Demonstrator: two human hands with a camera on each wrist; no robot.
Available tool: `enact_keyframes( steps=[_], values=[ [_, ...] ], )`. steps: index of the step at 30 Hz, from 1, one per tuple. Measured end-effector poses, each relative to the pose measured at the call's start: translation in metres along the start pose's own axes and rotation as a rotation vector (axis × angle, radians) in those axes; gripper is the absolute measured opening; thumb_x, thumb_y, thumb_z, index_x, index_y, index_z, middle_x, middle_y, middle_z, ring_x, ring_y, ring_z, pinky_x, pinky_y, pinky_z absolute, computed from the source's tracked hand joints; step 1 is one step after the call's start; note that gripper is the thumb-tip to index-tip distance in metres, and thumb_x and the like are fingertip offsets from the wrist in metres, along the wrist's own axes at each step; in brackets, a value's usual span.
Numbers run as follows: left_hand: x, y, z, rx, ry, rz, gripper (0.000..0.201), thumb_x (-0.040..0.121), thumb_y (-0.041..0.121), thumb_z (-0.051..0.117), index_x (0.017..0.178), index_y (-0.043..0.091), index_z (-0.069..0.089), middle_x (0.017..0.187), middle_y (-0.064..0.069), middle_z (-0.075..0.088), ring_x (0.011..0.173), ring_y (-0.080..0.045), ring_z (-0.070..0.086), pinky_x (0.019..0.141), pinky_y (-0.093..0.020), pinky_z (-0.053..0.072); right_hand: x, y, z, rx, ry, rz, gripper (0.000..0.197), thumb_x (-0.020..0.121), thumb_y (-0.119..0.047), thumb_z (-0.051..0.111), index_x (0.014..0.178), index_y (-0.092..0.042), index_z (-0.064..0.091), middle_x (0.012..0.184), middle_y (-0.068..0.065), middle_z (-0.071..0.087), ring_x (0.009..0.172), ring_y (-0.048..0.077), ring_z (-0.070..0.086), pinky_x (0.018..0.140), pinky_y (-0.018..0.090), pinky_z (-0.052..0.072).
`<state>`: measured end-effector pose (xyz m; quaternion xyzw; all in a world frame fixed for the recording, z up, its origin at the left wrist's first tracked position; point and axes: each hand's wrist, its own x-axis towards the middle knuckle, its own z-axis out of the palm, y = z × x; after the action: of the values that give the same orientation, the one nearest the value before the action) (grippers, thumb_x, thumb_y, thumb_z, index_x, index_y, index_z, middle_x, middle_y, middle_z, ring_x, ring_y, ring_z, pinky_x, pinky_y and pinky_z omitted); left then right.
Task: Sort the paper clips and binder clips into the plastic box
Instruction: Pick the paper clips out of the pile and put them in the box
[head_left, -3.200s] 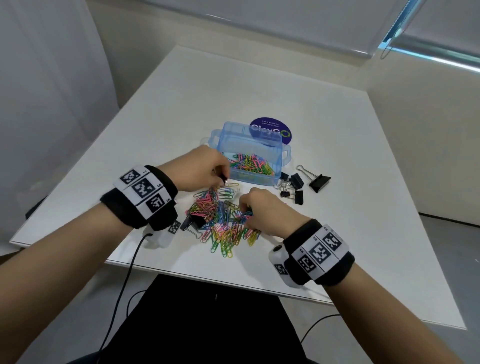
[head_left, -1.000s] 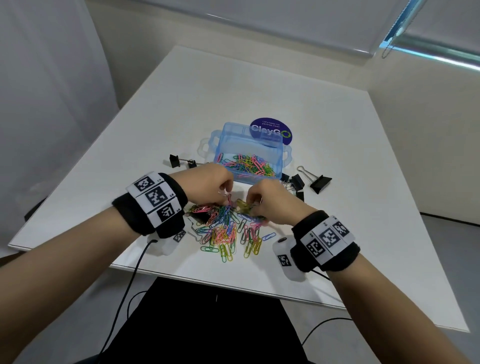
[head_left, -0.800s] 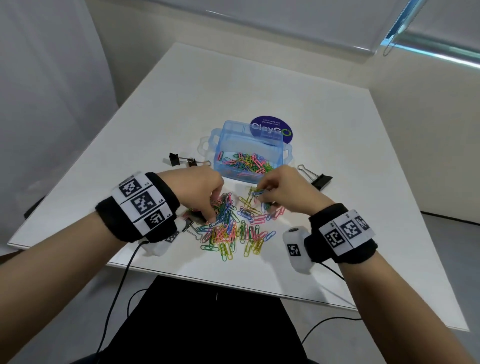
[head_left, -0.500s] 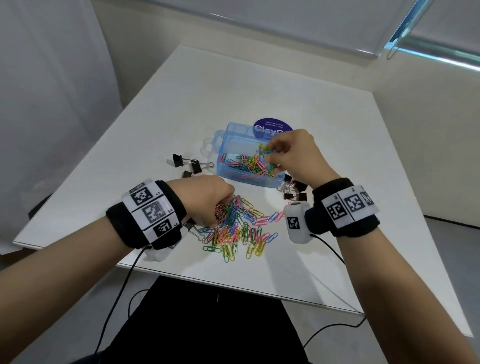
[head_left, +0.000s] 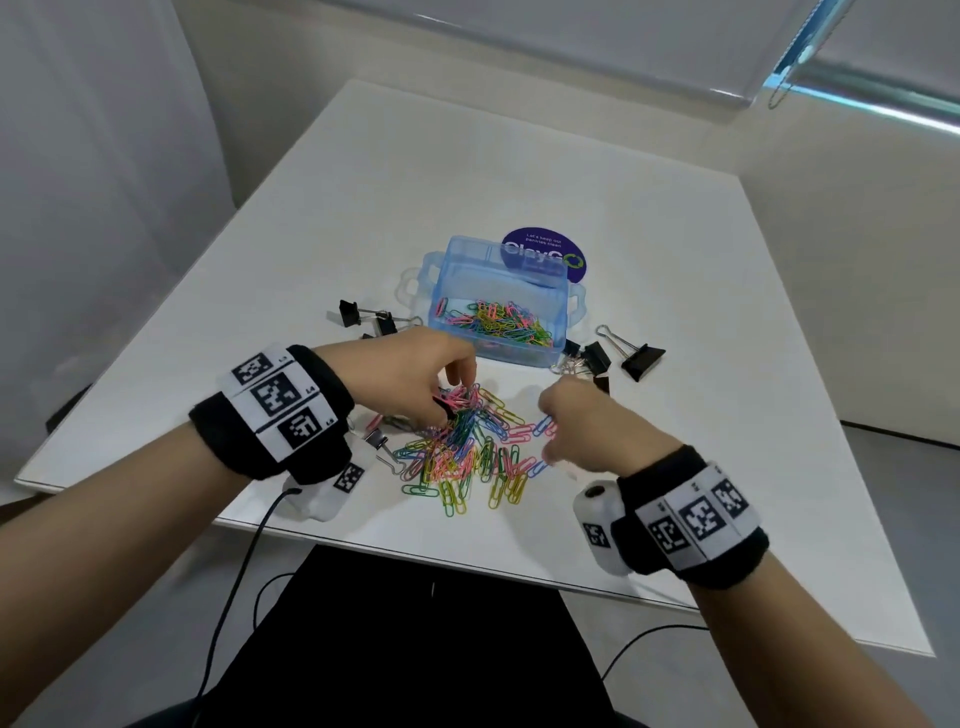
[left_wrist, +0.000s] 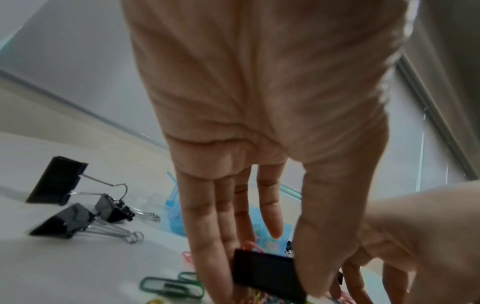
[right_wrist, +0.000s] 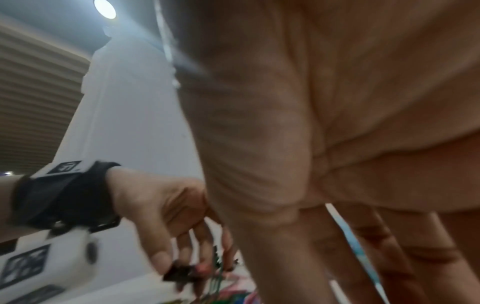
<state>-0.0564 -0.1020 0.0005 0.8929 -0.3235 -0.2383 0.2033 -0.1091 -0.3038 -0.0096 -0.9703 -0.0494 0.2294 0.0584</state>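
A heap of coloured paper clips (head_left: 467, 447) lies near the table's front edge. Behind it stands the blue plastic box (head_left: 452, 275), open, with paper clips (head_left: 498, 325) inside. My left hand (head_left: 447, 410) hovers over the heap's left top and pinches a black binder clip (left_wrist: 262, 271) between thumb and fingers. My right hand (head_left: 550, 436) is at the heap's right edge, its fingers (right_wrist: 384, 253) pointing down fairly straight; I see nothing held in them, and their tips are cut off in the right wrist view.
Black binder clips lie left of the box (head_left: 363, 317), right of it (head_left: 592, 358), with a larger one (head_left: 641, 356) further right and another (head_left: 382, 444) under my left wrist. A round purple sticker (head_left: 545, 254) sits behind the box. The table edge (head_left: 467, 561) is close.
My right hand has come back from over the box down to the right side of the heap. My left hand stays at the heap and now has a black binder clip between its fingers.
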Motion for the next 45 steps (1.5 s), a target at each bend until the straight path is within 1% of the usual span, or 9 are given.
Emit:
enact_keyframes(
  steps=[2, 8, 16, 22, 24, 28, 38, 42, 45],
  values=[
    [0.0, -0.002, 0.001, -0.007, 0.007, -0.008, 0.042, 0.072, 0.009, 0.071, 0.11, 0.018, 0.054, 0.107, 0.002, 0.055, 0.094, -0.017, 0.062, 0.061, -0.016, 0.044, 0.002, -0.008, 0.008, 0.018, 0.023, -0.07, 0.016, 0.074, -0.003, 0.066, 0.077, 0.0, 0.051, 0.086, 0.009, 0.046, 0.081, 0.03, 0.05, 0.054, 0.029, 0.038],
    [0.0, -0.004, 0.004, -0.01, 0.116, 0.041, 0.048, 0.074, -0.002, 0.064, 0.117, 0.017, 0.053, 0.101, 0.005, 0.053, 0.09, -0.015, 0.057, 0.065, -0.015, 0.044, 0.011, -0.026, 0.0, 0.174, 0.116, -0.241, 0.057, 0.078, -0.007, 0.066, 0.132, -0.013, 0.049, 0.126, 0.01, 0.051, 0.111, 0.028, 0.052, 0.087, 0.034, 0.045],
    [0.002, -0.012, -0.008, 0.055, 0.256, 0.019, 0.03, 0.074, -0.005, 0.065, 0.098, 0.014, 0.064, 0.085, 0.006, 0.062, 0.082, -0.015, 0.061, 0.074, -0.03, 0.052, 0.013, -0.022, 0.001, 0.095, 0.087, -0.293, 0.045, 0.076, 0.004, 0.054, 0.119, -0.01, 0.059, 0.11, 0.008, 0.06, 0.097, 0.026, 0.055, 0.078, 0.038, 0.048],
    [0.0, -0.018, -0.018, 0.017, 0.412, -0.08, 0.018, 0.079, 0.009, 0.067, 0.096, 0.014, 0.067, 0.086, -0.001, 0.069, 0.082, -0.02, 0.063, 0.078, -0.036, 0.054, 0.011, -0.037, -0.001, 0.147, -0.019, -0.405, 0.063, 0.081, 0.008, 0.047, 0.139, -0.016, 0.043, 0.15, 0.01, 0.037, 0.136, 0.027, 0.036, 0.11, 0.037, 0.033],
    [-0.001, -0.026, -0.019, 0.109, 0.453, -0.182, 0.014, 0.08, 0.015, 0.065, 0.094, 0.018, 0.066, 0.093, -0.004, 0.071, 0.089, -0.026, 0.064, 0.074, -0.036, 0.053, 0.007, -0.038, 0.0, 0.154, -0.066, -0.443, 0.062, 0.081, 0.012, 0.043, 0.136, -0.018, 0.049, 0.148, 0.006, 0.042, 0.135, 0.022, 0.038, 0.11, 0.027, 0.029],
    [-0.003, -0.038, -0.02, 0.22, 0.445, -0.315, 0.013, 0.082, 0.019, 0.062, 0.094, 0.016, 0.065, 0.097, -0.009, 0.069, 0.091, -0.033, 0.062, 0.069, -0.034, 0.046, 0.016, -0.034, 0.001, 0.118, 0.005, -0.386, 0.046, 0.085, 0.001, 0.044, 0.124, -0.017, 0.058, 0.128, 0.009, 0.06, 0.119, 0.028, 0.053, 0.097, 0.038, 0.046],
    [0.008, -0.042, -0.021, 0.175, 0.478, -0.264, 0.039, 0.084, 0.02, 0.063, 0.121, 0.014, 0.054, 0.116, -0.011, 0.055, 0.105, -0.03, 0.055, 0.082, -0.041, 0.049, 0.033, -0.049, 0.007, 0.109, -0.115, -0.483, 0.062, 0.077, 0.013, 0.042, 0.128, -0.02, 0.054, 0.15, 0.005, 0.039, 0.136, 0.024, 0.038, 0.115, 0.04, 0.031],
    [0.016, -0.033, -0.025, 0.124, 0.491, -0.137, 0.046, 0.088, 0.017, 0.059, 0.133, 0.019, 0.049, 0.122, -0.009, 0.046, 0.092, -0.03, 0.058, 0.079, -0.041, 0.05, 0.022, -0.032, 0.005, 0.095, -0.028, -0.447, 0.043, 0.079, -0.002, 0.054, 0.12, -0.013, 0.058, 0.13, 0.008, 0.055, 0.119, 0.027, 0.049, 0.099, 0.043, 0.044],
    [0.027, -0.025, -0.023, 0.164, 0.413, -0.12, 0.035, 0.09, 0.017, 0.057, 0.125, 0.018, 0.059, 0.124, -0.008, 0.046, 0.091, -0.03, 0.059, 0.08, -0.04, 0.049, 0.016, -0.032, 0.006, 0.039, -0.009, -0.39, 0.065, 0.074, -0.028, 0.074, 0.132, -0.019, 0.046, 0.127, 0.009, 0.046, 0.118, 0.026, 0.042, 0.096, 0.043, 0.044]
  ],
)
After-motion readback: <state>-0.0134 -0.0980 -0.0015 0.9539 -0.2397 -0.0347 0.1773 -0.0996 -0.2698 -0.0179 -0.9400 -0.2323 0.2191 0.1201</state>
